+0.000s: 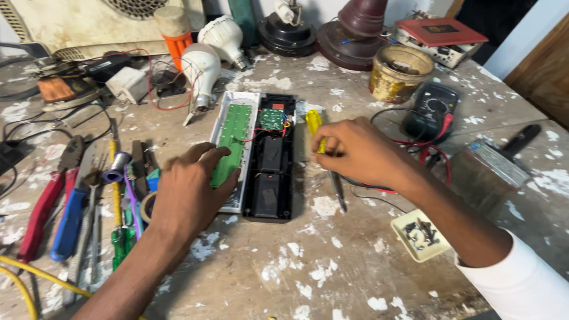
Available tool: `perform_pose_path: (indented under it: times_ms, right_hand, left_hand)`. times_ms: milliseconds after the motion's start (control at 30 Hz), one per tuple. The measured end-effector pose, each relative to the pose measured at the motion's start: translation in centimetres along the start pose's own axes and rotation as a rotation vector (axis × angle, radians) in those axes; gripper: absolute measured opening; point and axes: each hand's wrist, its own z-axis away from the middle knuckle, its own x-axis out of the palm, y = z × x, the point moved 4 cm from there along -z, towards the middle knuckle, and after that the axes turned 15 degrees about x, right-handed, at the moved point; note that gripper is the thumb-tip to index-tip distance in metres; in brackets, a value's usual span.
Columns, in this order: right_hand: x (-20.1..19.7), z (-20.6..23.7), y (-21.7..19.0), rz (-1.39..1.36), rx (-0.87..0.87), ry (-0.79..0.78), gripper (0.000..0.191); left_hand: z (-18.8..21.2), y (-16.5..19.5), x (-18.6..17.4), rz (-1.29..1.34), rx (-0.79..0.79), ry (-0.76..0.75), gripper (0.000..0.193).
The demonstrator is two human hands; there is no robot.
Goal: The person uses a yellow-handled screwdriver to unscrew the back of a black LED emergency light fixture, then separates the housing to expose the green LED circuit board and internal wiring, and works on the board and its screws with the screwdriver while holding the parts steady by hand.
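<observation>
Head view: left hand [188, 192] rests open on the green board [232, 139] of the opened lamp [256, 157] mid-counter [332, 266]; right hand [355, 153] grips a screwdriver [313, 122]. Pliers [56, 207], multimeter [431, 109], bulbs [203, 70] crowd around.

tabletop [332, 261]: grey-brown, worn, flecked all over with white paint | wooden panel [545, 77]: far right, brown | light: soft, even, no hard shadows

Matt black plastic case [274, 178], glossy yellow plastic screwdriver handle [313, 123], rough paint-flecked wooden bench [332, 266].
</observation>
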Motion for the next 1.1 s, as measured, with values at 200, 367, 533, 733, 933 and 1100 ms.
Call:
perform_pose_path:
  times_ms: [200,367,533,733,933,1100]
  right_hand:
    - [3.2,-2.3,-2.4,0.061,0.120,0.017,0.065]
    - [5.0,-2.2,-4.2,0.017,0.091,0.013,0.095]
    - [6.4,-1.0,-5.2,0.060,0.159,-0.126,0.114]
    - [7.3,-0.5,-5.2,0.188,0.095,-0.133,0.113]
    - [6.8,-0.6,-4.3,0.113,0.066,-0.246,0.101]
    - [5.4,-0.1,-4.1,0.205,0.031,-0.284,0.099]
  left_hand:
    - [0.3,-0.4,0.4,0.083,-0.165,-0.035,0.048]
    - [0.1,-0.1,0.0,0.071,-0.223,-0.082,0.059]
    - [-0.1,0.0,0.0,0.056,-0.299,-0.167,0.063]
    - [-0.1,0.5,0.0,0.026,-0.319,-0.221,0.062]
    - [-0.1,1.3,-0.2,0.021,-0.342,-0.288,0.064]
    - [-0.3,2.1,-0.5,0.080,-0.343,-0.334,0.062]
